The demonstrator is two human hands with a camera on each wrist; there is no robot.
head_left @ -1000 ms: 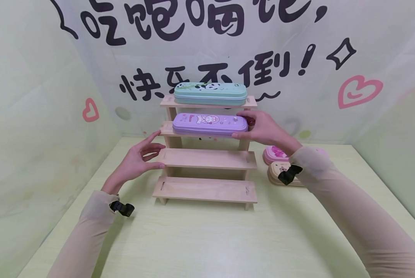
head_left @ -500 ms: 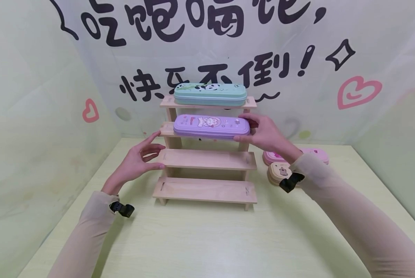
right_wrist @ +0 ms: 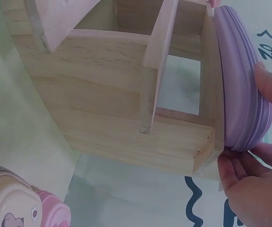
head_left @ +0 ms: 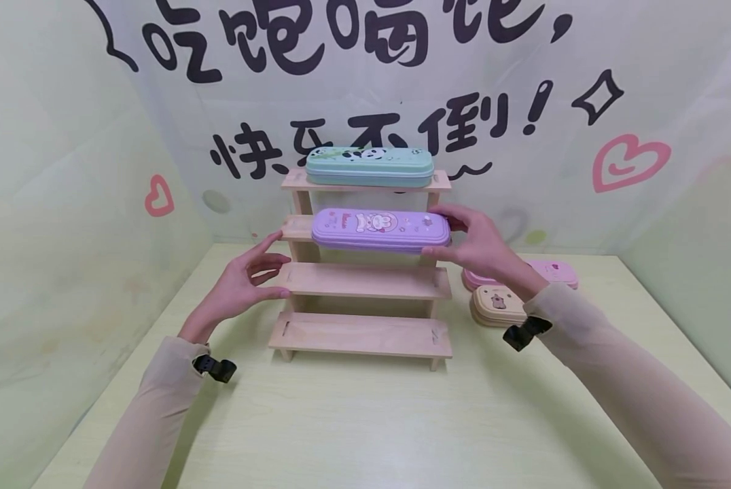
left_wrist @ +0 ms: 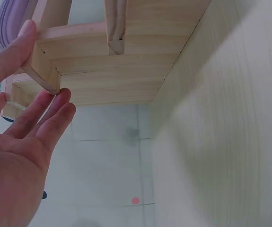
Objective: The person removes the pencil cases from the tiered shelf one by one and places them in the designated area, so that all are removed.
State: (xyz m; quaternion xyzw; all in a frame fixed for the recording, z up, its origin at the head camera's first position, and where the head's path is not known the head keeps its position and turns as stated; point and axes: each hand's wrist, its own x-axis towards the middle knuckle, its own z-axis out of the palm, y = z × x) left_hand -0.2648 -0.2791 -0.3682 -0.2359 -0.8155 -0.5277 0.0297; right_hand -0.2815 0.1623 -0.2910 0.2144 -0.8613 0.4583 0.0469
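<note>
A four-tier wooden display shelf (head_left: 365,280) stands on the table. My left hand (head_left: 243,282) holds its left end, the thumb on one side of a board end and fingertips on the other, as the left wrist view shows. With my right hand (head_left: 478,238) I grip the right end of a purple zipped pencil case (head_left: 380,229) with a cartoon print. The case lies at the second tier from the top, its front overhanging the board and its right end jutting past the shelf. In the right wrist view, thumb and fingers pinch the purple case (right_wrist: 237,80) near its zip.
A mint-green panda pencil case (head_left: 370,168) sits on the top tier. On the table to the right lie a beige pencil case (head_left: 496,305) and a pink one (head_left: 555,273) behind it, partly hidden by my right arm. A printed backdrop (head_left: 365,88) hangs behind.
The purple pencil case has shifted right and toward me in my right hand, its front lower in view. My left hand has stayed at the shelf.
</note>
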